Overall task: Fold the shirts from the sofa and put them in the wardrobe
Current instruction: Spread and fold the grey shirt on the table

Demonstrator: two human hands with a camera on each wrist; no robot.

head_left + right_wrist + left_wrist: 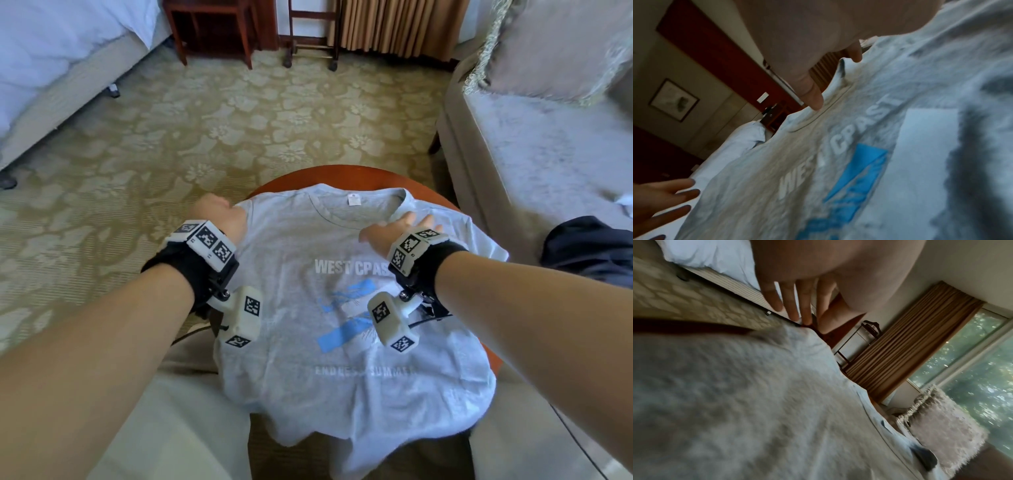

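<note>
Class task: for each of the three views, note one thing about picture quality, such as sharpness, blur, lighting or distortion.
Head view: the sharpest and evenly daylit, with wide-angle bending at the edges; the grey T-shirt print is readable. Left wrist view: the shirt close to the lens is smeared, and the window is bright. Right wrist view: dim and soft, with the right hand a blurred mass.

The left hand (797, 293) reaches out with straight fingers (791, 305), tips at the far edge of the grey shirt (756, 394) spread over the tabletop (684, 326). Curtain (910, 340) and fringed cushion (937, 426) lie beyond.
</note>
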